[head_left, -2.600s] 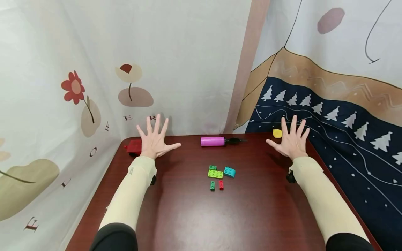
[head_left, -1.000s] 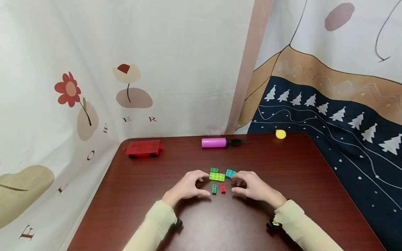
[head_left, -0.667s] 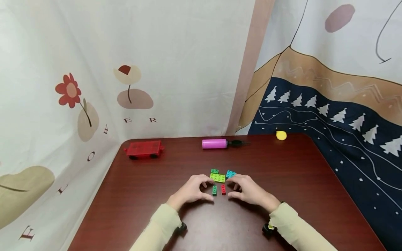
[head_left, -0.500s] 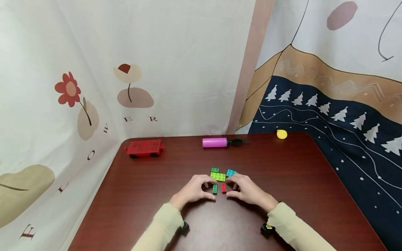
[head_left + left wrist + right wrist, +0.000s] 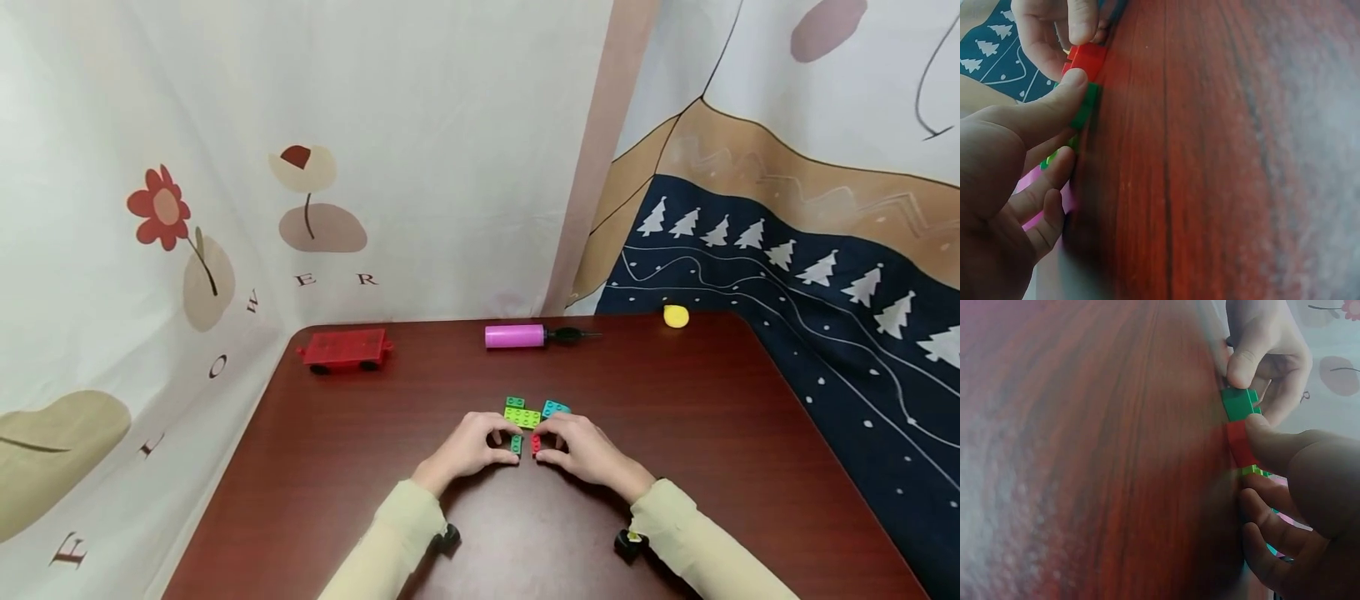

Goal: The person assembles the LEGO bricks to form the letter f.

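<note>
My left hand (image 5: 471,444) curves around a small green toy building brick (image 5: 516,444), thumb at its near end and index finger at its far end. Just to the right, my right hand (image 5: 583,450) pinches a small red building brick (image 5: 536,444) in the same way. In the right wrist view the green brick (image 5: 1240,403) and the red brick (image 5: 1240,442) stand close together on the table, a thumb against each. Behind them lie a lime-green brick (image 5: 522,417), another green brick (image 5: 515,402) and a blue brick (image 5: 556,408), partly covered by my right fingers.
A red toy wagon base (image 5: 347,348) with black wheels stands at the back left of the brown table (image 5: 495,533). A pink hand pump (image 5: 514,336) with a black end lies at the back edge. A yellow object (image 5: 676,316) sits at the back right.
From spread wide apart at the back of the table, both hands have come to the middle. Over the last half second their fingers close in on the green and red bricks.
</note>
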### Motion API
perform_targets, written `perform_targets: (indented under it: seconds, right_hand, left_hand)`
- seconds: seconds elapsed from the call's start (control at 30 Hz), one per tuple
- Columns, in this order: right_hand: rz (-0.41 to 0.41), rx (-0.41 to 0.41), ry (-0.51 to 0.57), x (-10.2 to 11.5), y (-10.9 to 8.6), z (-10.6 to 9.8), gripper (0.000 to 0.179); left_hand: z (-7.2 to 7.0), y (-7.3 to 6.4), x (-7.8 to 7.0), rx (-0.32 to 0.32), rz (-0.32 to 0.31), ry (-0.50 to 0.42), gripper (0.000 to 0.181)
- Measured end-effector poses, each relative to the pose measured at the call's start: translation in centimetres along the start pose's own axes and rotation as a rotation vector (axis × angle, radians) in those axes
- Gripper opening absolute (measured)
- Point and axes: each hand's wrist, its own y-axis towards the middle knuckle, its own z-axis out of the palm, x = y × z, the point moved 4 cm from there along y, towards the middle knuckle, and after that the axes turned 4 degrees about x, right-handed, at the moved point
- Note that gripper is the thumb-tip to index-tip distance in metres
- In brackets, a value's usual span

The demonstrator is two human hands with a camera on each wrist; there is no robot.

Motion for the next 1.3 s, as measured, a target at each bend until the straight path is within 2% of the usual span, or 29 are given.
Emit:
perform_targets:
  seconds: [0.3,0.6,1.13,1.3]
  right_hand:
    - [0.018,-0.068,0.069,-0.2,0.4,-0.2,0.027]
    - [0.009,-0.184,0.129,0.4,1.0,-0.5,0.030]
    - [-0.017,-0.164,0.125,0.5,1.9,0.4,0.031]
    - [0.002,-0.151,0.142,0.7,1.8,0.6,0.031]
  left_hand:
    - [-0.1,0.6,0.2,-0.031,-0.019,0.031,0.034]
    - [-0.1,1.3,0.3,-0.065,-0.021,0.036,0.034]
    - [0.1,1.5,0.5,-0.123,-0.021,0.018,0.035]
    - [0.1,1.4,0.6,-0.113,-0.038,0.004,0.036]
